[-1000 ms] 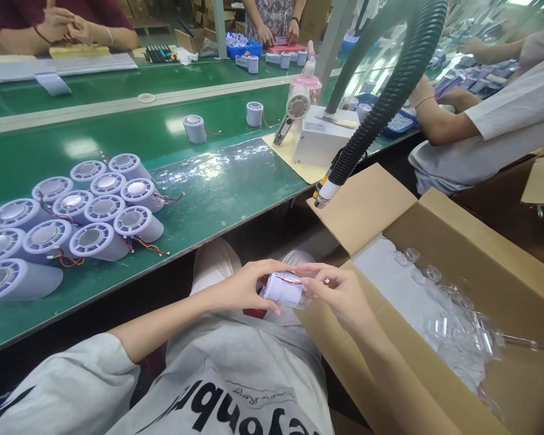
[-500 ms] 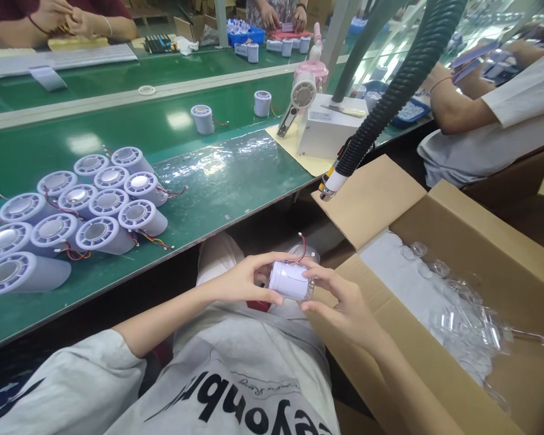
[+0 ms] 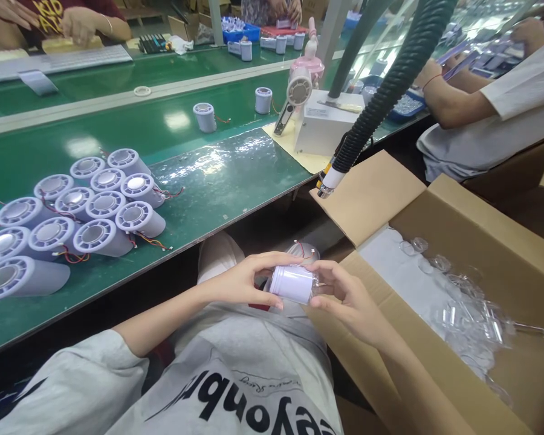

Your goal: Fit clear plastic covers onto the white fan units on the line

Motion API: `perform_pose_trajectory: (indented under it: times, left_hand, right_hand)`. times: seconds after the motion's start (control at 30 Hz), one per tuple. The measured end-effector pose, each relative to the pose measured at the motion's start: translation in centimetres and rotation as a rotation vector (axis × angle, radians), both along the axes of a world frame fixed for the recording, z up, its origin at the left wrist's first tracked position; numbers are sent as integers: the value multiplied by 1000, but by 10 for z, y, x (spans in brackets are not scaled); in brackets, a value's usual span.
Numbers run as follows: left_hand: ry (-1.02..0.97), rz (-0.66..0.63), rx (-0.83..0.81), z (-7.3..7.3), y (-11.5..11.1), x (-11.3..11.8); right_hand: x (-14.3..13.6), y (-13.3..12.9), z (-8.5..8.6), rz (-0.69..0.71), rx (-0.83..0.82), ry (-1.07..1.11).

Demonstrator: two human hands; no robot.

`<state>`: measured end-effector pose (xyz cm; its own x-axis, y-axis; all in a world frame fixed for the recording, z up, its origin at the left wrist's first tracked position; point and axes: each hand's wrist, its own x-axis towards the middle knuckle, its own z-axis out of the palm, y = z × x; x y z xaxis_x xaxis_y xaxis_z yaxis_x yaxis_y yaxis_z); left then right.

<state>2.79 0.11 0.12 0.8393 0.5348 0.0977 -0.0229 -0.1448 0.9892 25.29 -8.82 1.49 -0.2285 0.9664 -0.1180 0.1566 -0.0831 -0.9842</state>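
Observation:
Over my lap, a white cylindrical part (image 3: pixel 292 284) lies on its side between my two hands, with thin wires at its upper edge. My left hand (image 3: pixel 247 280) wraps its fingers and thumb round the left end. At the right end, my right hand (image 3: pixel 344 296) pinches it with thumb and fingers, next to a clear plastic rim. Behind the part is a clear round piece (image 3: pixel 304 250), partly hidden. Several similar cylinders (image 3: pixel 100 235) with wires stand grouped on the green bench (image 3: pixel 208 199) at the left.
An open cardboard box (image 3: pixel 485 223) with clear plastic pieces (image 3: pixel 476 314) stands at the right. A black flexible hose (image 3: pixel 381 96) hangs above it. Two cylinders (image 3: pixel 205 118) and a handheld fan (image 3: pixel 298 90) stand farther back. Other people work across the bench and at the right.
The cylinder has shifted slightly right and turned a little between my hands, showing a plainer side. My right fingers have moved slightly right. Across the bench, a person's hands have moved apart.

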Motion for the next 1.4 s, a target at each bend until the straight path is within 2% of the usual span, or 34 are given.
perform_pose_trajectory:
  times: [0.43, 0.8, 1.03, 1.17, 1.3, 1.37, 1.4]
  left_hand:
    - [-7, -22, -35, -2, -1, -2]
    - [-33, -42, -56, -3, 0, -2]
    - [-108, -69, -30, -9, 0, -3]
    - [-88, -35, 19, -6, -3, -3]
    - [25, 24, -52, 5, -10, -2]
    - [54, 37, -157, 10, -12, -2]
    - [54, 44, -216, 12, -13, -2]
  right_hand:
    - [-7, 5, -4, -80, -257, 309]
    - [-17, 7, -15, -131, -471, 408]
    - [-21, 10, -11, -65, -702, 468]
    - [-21, 11, -10, -55, -819, 502]
    - [-22, 7, -14, 28, -835, 500]
    - [-22, 3, -18, 55, -729, 462]
    - [-21, 1, -20, 41, -613, 426]
